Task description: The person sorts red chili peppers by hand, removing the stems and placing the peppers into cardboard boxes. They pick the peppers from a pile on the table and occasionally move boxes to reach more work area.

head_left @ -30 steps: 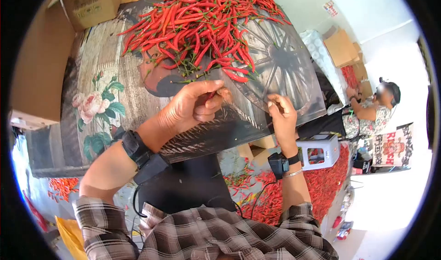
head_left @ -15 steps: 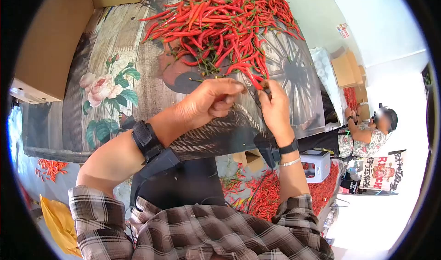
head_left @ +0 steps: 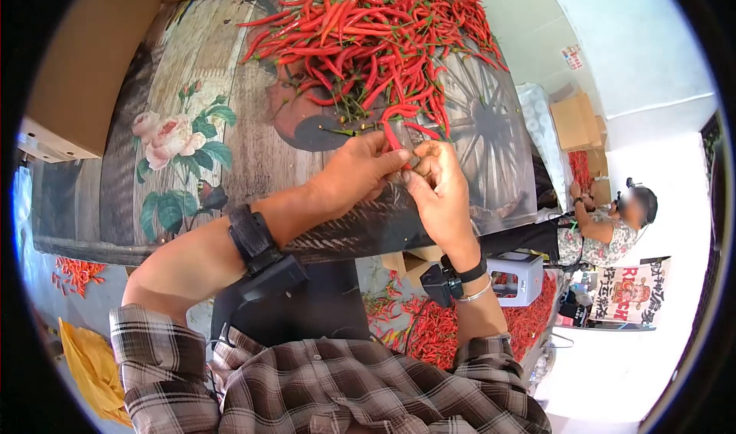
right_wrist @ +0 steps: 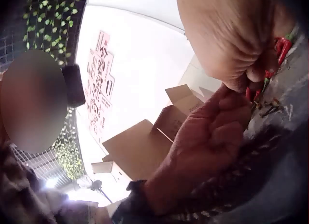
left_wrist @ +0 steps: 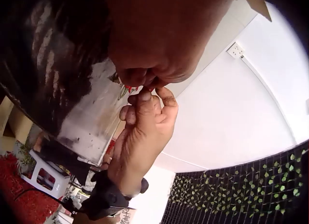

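A red chili pepper (head_left: 392,137) is held between both hands, just in front of the chili pile (head_left: 368,43) on the table. My left hand (head_left: 354,169) pinches it between thumb and fingers. At its lower end, my right hand (head_left: 443,192) grips it with thumb and fingertips. The hands meet closely, and their fingers hide part of the pepper. From the left wrist, only a speck of red shows between the left hand (left_wrist: 166,36) and the right hand (left_wrist: 147,120). Another chili (head_left: 423,130) lies just beyond the right fingertips.
Loose green stems (head_left: 337,129) lie by the pile's near edge. A cardboard box (head_left: 92,66) stands on the table's left. Below are a white plastic stool (head_left: 529,281) and many chilies (head_left: 437,334) on the floor. Another person (head_left: 606,227) works at the right.
My right hand reached the near edge of the pile, then drew back toward me with a chili. My left hand, apart before, now meets it and pinches the same chili.
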Available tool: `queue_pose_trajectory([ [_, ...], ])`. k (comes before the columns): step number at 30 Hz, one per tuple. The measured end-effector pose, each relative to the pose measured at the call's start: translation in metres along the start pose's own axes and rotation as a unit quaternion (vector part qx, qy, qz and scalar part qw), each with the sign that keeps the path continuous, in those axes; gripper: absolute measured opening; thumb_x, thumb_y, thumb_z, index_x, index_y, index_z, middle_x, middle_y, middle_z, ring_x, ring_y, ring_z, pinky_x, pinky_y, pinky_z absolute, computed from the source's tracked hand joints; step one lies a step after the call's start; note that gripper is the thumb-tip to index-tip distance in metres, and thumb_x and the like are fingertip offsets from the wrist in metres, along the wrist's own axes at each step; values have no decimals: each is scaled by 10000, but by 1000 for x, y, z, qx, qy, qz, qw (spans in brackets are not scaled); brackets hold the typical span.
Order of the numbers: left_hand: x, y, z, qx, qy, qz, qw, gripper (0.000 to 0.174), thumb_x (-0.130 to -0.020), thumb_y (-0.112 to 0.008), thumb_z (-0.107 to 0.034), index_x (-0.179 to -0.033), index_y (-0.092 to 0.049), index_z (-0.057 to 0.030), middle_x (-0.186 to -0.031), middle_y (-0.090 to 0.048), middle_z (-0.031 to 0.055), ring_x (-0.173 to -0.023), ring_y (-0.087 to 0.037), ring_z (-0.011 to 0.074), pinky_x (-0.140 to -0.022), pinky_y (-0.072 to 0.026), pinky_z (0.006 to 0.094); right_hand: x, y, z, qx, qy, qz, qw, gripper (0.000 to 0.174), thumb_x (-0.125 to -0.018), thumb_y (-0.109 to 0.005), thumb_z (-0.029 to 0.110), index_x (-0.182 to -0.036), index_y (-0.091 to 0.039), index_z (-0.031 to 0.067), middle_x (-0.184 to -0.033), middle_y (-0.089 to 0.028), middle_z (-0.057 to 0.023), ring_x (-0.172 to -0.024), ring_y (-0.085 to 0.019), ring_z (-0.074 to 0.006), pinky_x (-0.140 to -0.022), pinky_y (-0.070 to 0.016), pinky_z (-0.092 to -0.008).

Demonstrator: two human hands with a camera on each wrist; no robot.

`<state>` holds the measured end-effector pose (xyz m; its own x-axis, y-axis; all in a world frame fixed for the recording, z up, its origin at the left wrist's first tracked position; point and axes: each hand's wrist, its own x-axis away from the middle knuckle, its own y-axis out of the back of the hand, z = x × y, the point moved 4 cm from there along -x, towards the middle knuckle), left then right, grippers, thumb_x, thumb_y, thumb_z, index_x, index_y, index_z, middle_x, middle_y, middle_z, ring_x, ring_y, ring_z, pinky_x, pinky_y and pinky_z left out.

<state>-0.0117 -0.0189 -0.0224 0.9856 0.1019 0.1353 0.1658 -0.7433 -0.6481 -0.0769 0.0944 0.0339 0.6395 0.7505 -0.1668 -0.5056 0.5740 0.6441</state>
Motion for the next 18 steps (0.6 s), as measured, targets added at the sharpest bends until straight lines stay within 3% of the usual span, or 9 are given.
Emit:
queue_pose_trajectory([
  [6, -2, -3, -4, -62, -89, -37, 993, 138, -918, -572, -204, -944, -515, -81, -604, -408, -64, -454, -324, 25, -394, -235, 201, -6, -3, -9, -170, -50, -6, 984, 173, -830, -546, -21, -972, -466, 35, -679, -488, 9, -554, -468, -58, -495, -368, -202],
  [10, -2, 2, -10, -51, -153, -84, 983, 132, -917, -572, -198, -906, -515, -79, -608, -420, -64, -456, -333, 22, -394, -234, 201, -18, 4, -22, -196, -73, -31, 977, 115, -851, -536, 7, -945, -475, 29, -675, -481, 10, -543, -468, -61, -482, -376, -201],
  [11, -2, 6, -11, -40, -169, -102, 980, 146, -920, -568, -211, -894, -513, -78, -604, -421, -61, -457, -335, 22, -394, -232, 198, -24, 18, -31, -184, -62, -72, 978, 88, -855, -538, 22, -933, -497, 24, -675, -480, 13, -530, -460, -54, -472, -373, -205],
  [13, 1, 7, -16, -22, -126, -79, 989, 172, -926, -554, -240, -884, -512, -78, -607, -434, -52, -456, -344, 28, -392, -234, 199, -33, 40, -41, -171, -49, -111, 978, 66, -860, -539, 36, -921, -519, 19, -674, -479, 16, -518, -452, -47, -462, -371, -209],
  [15, 2, 8, -14, -4, -81, -52, 995, 201, -931, -539, -269, -874, -511, -79, -609, -447, -43, -454, -353, 34, -391, -235, 200, -37, 54, -50, 2, -108, -88, 990, 92, -833, -573, 43, -920, -572, 11, -718, -515, -31, -564, -499, -108, -519, -413, -254],
  [16, 0, 9, -10, 51, -54, -35, 997, 213, -931, -524, -280, -865, -512, -78, -621, -463, -26, -452, -368, 48, -389, -238, 202, -39, 54, -58, 4, -107, -90, 990, 92, -833, -573, 43, -920, -572, 11, -718, -515, -31, -564, -499, -108, -519, -413, -254],
  [18, -2, 7, -9, 106, -26, -16, 994, 227, -931, -509, -291, -857, -513, -77, -634, -479, -9, -450, -383, 61, -387, -240, 205, -43, 47, -55, 232, 60, -66, 969, 140, -794, -605, 41, -929, -602, 6, -803, -538, -103, -674, -549, -210, -617, -440, -317],
])
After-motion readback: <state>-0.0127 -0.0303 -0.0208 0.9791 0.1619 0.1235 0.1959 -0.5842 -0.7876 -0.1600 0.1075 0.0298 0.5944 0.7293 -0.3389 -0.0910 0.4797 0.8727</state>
